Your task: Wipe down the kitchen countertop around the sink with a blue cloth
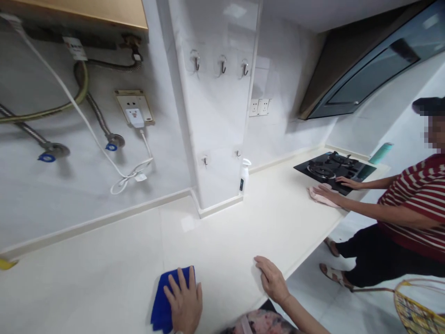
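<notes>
Left hand (pixel 184 304) is pressing flat, fingers spread, on blue cloth (pixel 160 308); right hand (pixel 273 278) is resting open on counter (pixel 225 241), apart, right of blue cloth.

Spray bottle (pixel 244 176) by the pillar (pixel 215 139); gas hob (pixel 363 170) (pink cloth (pixel 321 197) just beside it) far right.

A home kitchen: white countertop (pixel 243 232), gas hob (pixel 333 170), extractor hood (pixel 365 69), tiled walls with sockets (pixel 259 107) and hooks (pixel 222 65).

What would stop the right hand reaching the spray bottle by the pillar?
Likely nothing, so yes: the right hand lies open on the countertop, no object stands between it and the spray bottle, though that sits far back.
</notes>
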`<action>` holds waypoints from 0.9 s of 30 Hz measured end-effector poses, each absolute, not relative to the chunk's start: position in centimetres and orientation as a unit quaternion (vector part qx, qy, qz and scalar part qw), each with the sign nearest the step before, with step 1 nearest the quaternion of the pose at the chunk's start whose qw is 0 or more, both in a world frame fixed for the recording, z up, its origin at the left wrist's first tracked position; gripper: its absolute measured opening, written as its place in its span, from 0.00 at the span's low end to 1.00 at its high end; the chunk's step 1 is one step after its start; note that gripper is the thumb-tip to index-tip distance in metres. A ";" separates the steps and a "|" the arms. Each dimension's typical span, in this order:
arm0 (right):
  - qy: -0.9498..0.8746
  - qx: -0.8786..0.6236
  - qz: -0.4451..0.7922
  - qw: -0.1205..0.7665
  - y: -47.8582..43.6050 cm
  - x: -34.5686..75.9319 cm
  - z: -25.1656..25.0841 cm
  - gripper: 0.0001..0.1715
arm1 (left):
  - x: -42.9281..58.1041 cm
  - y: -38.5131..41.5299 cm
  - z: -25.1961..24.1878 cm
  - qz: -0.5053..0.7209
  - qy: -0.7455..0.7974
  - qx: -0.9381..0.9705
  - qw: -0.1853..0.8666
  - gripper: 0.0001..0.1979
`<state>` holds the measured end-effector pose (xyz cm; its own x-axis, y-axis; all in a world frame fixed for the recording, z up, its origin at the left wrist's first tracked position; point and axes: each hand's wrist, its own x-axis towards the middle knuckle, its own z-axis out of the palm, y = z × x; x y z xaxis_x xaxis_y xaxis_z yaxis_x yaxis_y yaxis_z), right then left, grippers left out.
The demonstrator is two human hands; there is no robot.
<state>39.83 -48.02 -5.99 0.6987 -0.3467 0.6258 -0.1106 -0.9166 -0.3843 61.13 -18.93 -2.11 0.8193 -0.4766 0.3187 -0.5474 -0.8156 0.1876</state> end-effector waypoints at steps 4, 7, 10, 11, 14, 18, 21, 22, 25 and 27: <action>0.116 -0.911 -0.365 0.156 -48.3 39.3 -5.4 0.28 | 66.7 -14.4 -0.4 0.010 -0.480 0.870 0.114 0.32; 0.104 -0.913 -0.360 0.160 -48.6 38.6 -5.5 0.27 | 69.2 -10.7 2.0 -0.057 -0.575 0.808 0.116 0.31; 0.104 -0.917 -0.342 0.177 -48.9 38.1 -6.0 0.25 | 67.9 -10.8 3.7 -0.073 -0.510 0.848 0.121 0.28; 0.104 -0.917 -0.338 0.183 -48.9 37.9 -6.2 0.24 | 66.9 -11.8 3.8 -0.049 -0.468 0.872 0.133 0.30; 0.103 -0.918 -0.331 0.193 -48.8 37.7 -6.3 0.23 | 64.0 -16.3 2.7 0.043 -0.287 0.947 0.137 0.29; 0.110 -0.920 -0.324 0.190 -48.6 37.4 -6.0 0.23 | 62.6 -19.5 0.5 0.086 -0.192 0.969 0.126 0.28; 0.110 -0.924 -0.316 0.183 -48.8 37.1 -6.1 0.22 | 64.0 -19.2 -0.3 0.085 -0.235 0.960 0.126 0.31; 0.109 -0.926 -0.311 0.182 -48.9 37.0 -6.1 0.22 | 64.9 -18.9 -0.3 0.081 -0.253 0.956 0.124 0.33; 0.111 -0.930 -0.299 0.182 -48.9 36.6 -6.1 0.21 | 68.7 -18.6 0.4 0.063 -0.270 0.954 0.111 0.37; 0.112 -0.932 -0.295 0.179 -48.8 36.6 -5.8 0.20 | 72.1 -19.0 0.9 0.051 -0.237 0.965 0.100 0.38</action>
<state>36.56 -48.85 -5.85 0.8004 -0.3156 0.5097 -0.1037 -0.9103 -0.4008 72.10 -19.01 0.91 0.8824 -0.4472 0.1465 -0.4677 -0.8678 0.1677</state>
